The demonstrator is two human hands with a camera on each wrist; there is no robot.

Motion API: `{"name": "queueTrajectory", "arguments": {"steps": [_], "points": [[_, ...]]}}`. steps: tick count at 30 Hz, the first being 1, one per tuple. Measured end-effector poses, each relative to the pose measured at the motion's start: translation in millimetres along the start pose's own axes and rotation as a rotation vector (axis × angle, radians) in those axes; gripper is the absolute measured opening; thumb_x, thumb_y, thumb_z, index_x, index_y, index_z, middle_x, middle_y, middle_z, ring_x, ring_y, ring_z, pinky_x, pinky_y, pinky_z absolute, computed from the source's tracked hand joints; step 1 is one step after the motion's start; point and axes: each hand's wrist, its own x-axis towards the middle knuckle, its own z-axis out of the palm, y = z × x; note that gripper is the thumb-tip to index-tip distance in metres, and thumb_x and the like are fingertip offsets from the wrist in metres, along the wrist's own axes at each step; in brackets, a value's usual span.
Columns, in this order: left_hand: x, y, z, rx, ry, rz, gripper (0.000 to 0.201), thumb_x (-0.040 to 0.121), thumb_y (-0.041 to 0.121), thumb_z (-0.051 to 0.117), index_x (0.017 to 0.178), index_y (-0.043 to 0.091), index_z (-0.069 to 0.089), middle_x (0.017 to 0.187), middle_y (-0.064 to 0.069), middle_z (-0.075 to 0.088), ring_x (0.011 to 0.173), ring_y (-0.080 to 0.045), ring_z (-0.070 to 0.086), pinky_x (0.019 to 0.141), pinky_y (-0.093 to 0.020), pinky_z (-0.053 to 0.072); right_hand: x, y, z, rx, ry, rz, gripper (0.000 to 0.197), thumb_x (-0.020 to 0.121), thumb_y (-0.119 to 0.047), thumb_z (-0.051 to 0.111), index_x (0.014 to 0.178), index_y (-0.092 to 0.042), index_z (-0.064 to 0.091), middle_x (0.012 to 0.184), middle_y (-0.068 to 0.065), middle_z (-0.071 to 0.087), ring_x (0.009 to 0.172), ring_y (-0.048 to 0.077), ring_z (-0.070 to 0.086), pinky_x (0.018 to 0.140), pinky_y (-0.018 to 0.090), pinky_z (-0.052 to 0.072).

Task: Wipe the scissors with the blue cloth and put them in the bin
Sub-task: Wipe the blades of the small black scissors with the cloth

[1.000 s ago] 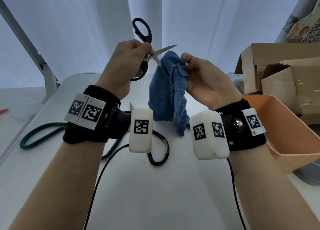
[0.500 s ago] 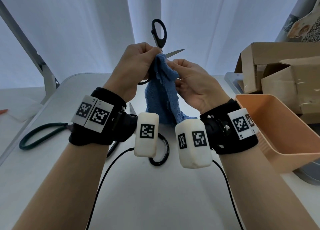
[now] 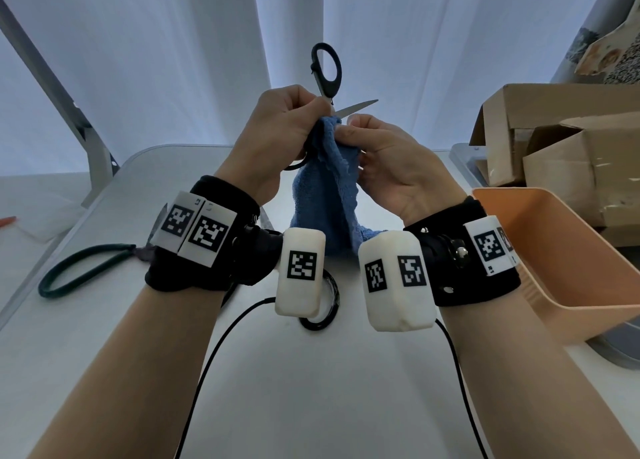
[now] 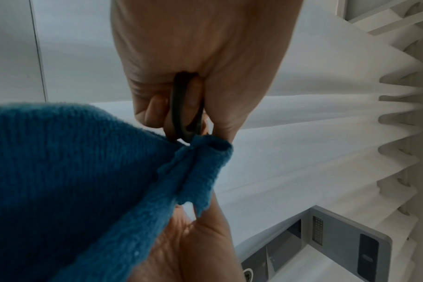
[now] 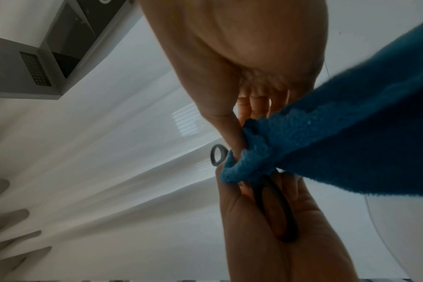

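Black-handled scissors [image 3: 327, 70] are held up over the table, blades spread, one silver blade [image 3: 356, 107] pointing right. My left hand [image 3: 277, 136] grips them near the pivot, with the lower handle loop [image 4: 186, 110] inside its curled fingers. My right hand [image 3: 384, 153] pinches the blue cloth [image 3: 329, 188] around the other blade, which is hidden in the fabric. The cloth hangs down toward the table. In the right wrist view the cloth [image 5: 326, 143] covers the blade and a handle loop [image 5: 217, 155] shows behind it. The orange bin [image 3: 568, 257] stands at the right.
Green-handled scissors [image 3: 83, 264] lie on the white table [image 3: 311, 389] at the left. Another black-handled pair [image 3: 322, 306] lies under my wrists, mostly hidden. Cardboard boxes [image 3: 561, 140] stand behind the bin. Black cables [image 3: 221, 354] trail from the wrist units.
The scissors have swung more upright and moved right. My right hand closed in and wrapped the cloth around a blade; both hands are now close together.
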Motion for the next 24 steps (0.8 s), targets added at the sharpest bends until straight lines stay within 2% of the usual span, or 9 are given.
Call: {"name": "queueTrajectory", "arguments": {"steps": [3, 6, 9, 13, 17, 21, 24], "points": [[-1, 1, -1, -0.024, -0.003, 0.005, 0.014, 0.096, 0.013, 0.058, 0.083, 0.009, 0.057, 0.06, 0.006, 0.047, 0.046, -0.004, 0.04, 0.046, -0.015, 0.034, 0, 2, 2, 0.028, 0.012, -0.005, 0.026, 0.089, -0.005, 0.068, 0.077, -0.017, 0.048, 0.074, 0.002, 0.057, 0.063, 0.013, 0.056, 0.056, 0.022, 0.046], [-2, 2, -2, -0.054, -0.021, -0.003, 0.016, 0.097, 0.01, 0.056, 0.081, 0.009, 0.055, 0.062, 0.003, 0.045, 0.039, -0.002, 0.037, 0.042, -0.013, 0.032, 0, 1, 6, 0.058, 0.033, -0.046, 0.025, 0.088, 0.003, 0.065, 0.082, -0.014, 0.047, 0.079, 0.008, 0.056, 0.062, 0.014, 0.058, 0.053, 0.022, 0.049], [-1, 2, -3, -0.07, -0.028, 0.0, 0.021, 0.096, 0.011, 0.058, 0.075, 0.012, 0.055, 0.063, 0.002, 0.047, 0.046, -0.004, 0.041, 0.047, -0.015, 0.037, 0, -1, 9, 0.077, 0.036, -0.078, 0.028, 0.086, 0.01, 0.062, 0.084, -0.013, 0.046, 0.081, 0.011, 0.059, 0.066, 0.019, 0.059, 0.058, 0.026, 0.052], [1, 4, -8, -0.085, 0.024, 0.034, 0.024, 0.093, 0.011, 0.061, 0.07, 0.015, 0.057, 0.063, 0.002, 0.048, 0.052, -0.008, 0.041, 0.052, -0.018, 0.036, 0, -3, 5, 0.093, -0.07, -0.058, 0.029, 0.084, 0.009, 0.063, 0.084, -0.014, 0.046, 0.08, 0.008, 0.058, 0.079, 0.024, 0.057, 0.068, 0.031, 0.05], [3, 4, -16, -0.091, 0.088, 0.039, 0.027, 0.093, 0.013, 0.062, 0.067, 0.017, 0.057, 0.06, 0.004, 0.04, 0.047, -0.006, 0.031, 0.046, -0.016, 0.03, -1, -1, 2, 0.051, -0.117, -0.018, 0.029, 0.084, 0.007, 0.064, 0.082, -0.016, 0.046, 0.083, 0.009, 0.058, 0.076, 0.021, 0.06, 0.067, 0.028, 0.05], [0, 3, -9, -0.072, -0.039, -0.001, 0.019, 0.094, 0.012, 0.059, 0.075, 0.011, 0.056, 0.064, 0.0, 0.042, 0.049, -0.008, 0.036, 0.048, -0.018, 0.033, 0, -2, 3, 0.076, -0.042, -0.035, 0.031, 0.085, 0.006, 0.064, 0.078, -0.016, 0.043, 0.075, 0.007, 0.054, 0.068, 0.017, 0.055, 0.062, 0.026, 0.049], [-1, 6, -5, -0.037, -0.057, -0.003, 0.013, 0.093, 0.013, 0.06, 0.083, 0.006, 0.056, 0.067, -0.005, 0.045, 0.048, -0.008, 0.041, 0.048, -0.015, 0.035, 2, -3, 1, 0.094, -0.004, -0.051, 0.034, 0.084, 0.006, 0.066, 0.076, -0.016, 0.041, 0.07, 0.005, 0.05, 0.063, 0.015, 0.053, 0.063, 0.026, 0.049]]}}
